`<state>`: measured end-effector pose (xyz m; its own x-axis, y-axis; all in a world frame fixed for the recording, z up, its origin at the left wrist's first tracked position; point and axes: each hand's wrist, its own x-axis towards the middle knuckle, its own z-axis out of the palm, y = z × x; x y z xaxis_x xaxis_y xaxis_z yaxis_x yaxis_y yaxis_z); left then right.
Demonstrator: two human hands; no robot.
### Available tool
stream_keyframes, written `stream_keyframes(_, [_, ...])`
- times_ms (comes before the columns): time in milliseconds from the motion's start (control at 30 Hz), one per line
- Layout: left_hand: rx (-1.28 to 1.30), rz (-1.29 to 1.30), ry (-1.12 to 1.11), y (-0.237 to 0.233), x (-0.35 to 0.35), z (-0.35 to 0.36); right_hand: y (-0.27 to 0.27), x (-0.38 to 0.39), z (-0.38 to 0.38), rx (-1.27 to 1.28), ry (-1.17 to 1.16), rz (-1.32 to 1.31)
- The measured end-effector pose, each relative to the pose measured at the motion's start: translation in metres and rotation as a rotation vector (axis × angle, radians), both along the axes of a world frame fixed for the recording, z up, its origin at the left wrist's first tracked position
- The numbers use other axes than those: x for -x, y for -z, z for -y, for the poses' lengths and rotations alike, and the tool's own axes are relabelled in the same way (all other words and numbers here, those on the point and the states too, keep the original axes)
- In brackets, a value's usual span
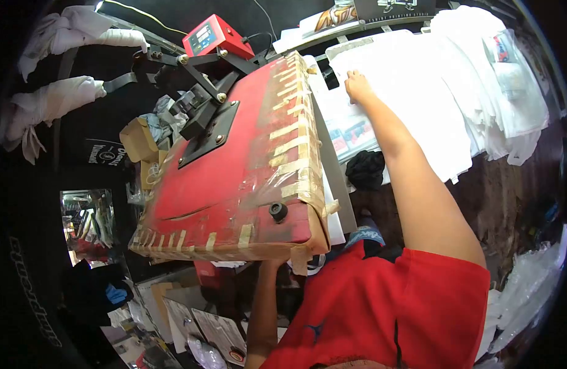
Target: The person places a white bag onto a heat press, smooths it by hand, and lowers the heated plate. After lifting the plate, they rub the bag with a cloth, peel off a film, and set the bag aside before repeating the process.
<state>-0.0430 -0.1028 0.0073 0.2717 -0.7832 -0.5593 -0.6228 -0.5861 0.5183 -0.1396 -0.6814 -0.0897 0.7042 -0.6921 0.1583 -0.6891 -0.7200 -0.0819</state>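
A large red heat press, its edges patched with yellowed tape, fills the middle of the head view. My left hand reaches up under the press's near edge, and its fingers are hidden there. My right hand is stretched out beyond the press's right side. Its fingers are curled together at the edge of a pile of white fabric; whatever they pinch is too small to make out. Beside that forearm lie printed sheets in blue and red, with a crumpled black cloth nearer me.
A red control box sits behind the press linkage. White-wrapped arms jut in at left, above an open cardboard box. Clear plastic wrap lies at lower right, and a clipboard-like board stands below the press.
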Motion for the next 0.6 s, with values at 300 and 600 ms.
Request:
stream_keyframes(300, [-0.25, 0.084, -0.047, -0.048, 0.011, 0.021, -0.036, 0.007, 0.008, -0.203, 0.072, 0.166])
stream_keyframes(600, [-0.029, 0.274, 0.185, -0.037, 0.009, 0.026, -0.088, 0.065, -0.006, -0.685, 0.227, 0.509])
